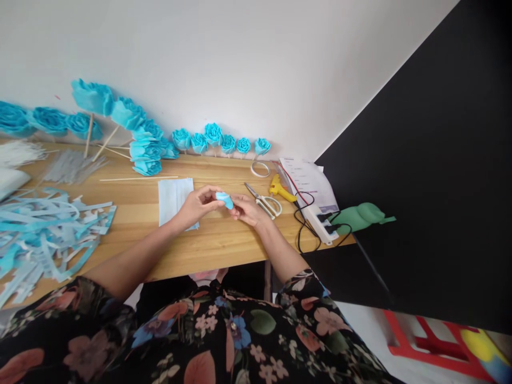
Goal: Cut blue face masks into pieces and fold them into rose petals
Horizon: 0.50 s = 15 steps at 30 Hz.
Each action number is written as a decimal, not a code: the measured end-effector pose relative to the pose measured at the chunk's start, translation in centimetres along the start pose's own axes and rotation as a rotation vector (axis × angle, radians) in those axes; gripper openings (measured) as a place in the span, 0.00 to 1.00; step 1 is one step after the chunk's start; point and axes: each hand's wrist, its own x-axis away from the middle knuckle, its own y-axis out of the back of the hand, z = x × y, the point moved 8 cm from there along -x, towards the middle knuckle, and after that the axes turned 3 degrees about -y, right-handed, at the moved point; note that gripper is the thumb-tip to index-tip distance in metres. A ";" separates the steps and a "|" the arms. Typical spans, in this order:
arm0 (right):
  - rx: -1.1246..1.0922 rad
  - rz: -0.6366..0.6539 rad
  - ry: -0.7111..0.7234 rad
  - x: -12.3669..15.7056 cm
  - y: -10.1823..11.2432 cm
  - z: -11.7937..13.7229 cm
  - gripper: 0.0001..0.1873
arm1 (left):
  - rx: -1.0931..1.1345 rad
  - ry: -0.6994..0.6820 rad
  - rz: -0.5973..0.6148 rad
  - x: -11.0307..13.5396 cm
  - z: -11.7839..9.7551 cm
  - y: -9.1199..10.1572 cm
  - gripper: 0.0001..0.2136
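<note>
I hold a small blue piece [224,199] with both hands above the worktop [224,248], and its place is to the left of the scissors [269,205]. My left hand [203,202] pinches it between thumb and fingers; my right hand [248,210] has its fingers closed at the right edge, and this hand is just beside the scissors. Further left of the scissors, partly under my left hand, lies a stack of pale blue sheets [172,198]. A yellow glue gun [282,189] is just right of the scissors, and a roll of tape [260,169] is behind them. Well to the left of the scissors is a heap of cut strips [52,229].
</note>
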 end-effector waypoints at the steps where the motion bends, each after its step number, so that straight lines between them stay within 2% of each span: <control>1: 0.017 0.019 -0.005 -0.1 -0.1 -0.1 0.22 | -0.005 0.004 -0.004 0.0 0.0 0.1 0.18; 4: 0.074 0.064 -0.010 -0.3 -0.6 -0.4 0.24 | -0.005 0.025 0.020 0.1 0.1 0.1 0.19; 6: 0.086 0.039 0.009 -0.4 -0.5 -0.3 0.26 | 0.016 0.022 0.022 0.0 0.1 0.2 0.21; 10: 0.124 -0.173 0.206 -0.1 0.6 1.5 0.27 | 0.101 0.040 -0.035 -0.2 0.5 0.5 0.24; 13: 0.224 -0.318 0.327 0.3 1.3 2.7 0.26 | 0.222 0.145 -0.072 -0.2 1.6 0.7 0.34; 15: 0.288 -0.371 0.370 0.5 1.5 2.9 0.26 | 0.307 0.212 -0.060 -0.1 2.3 0.5 0.34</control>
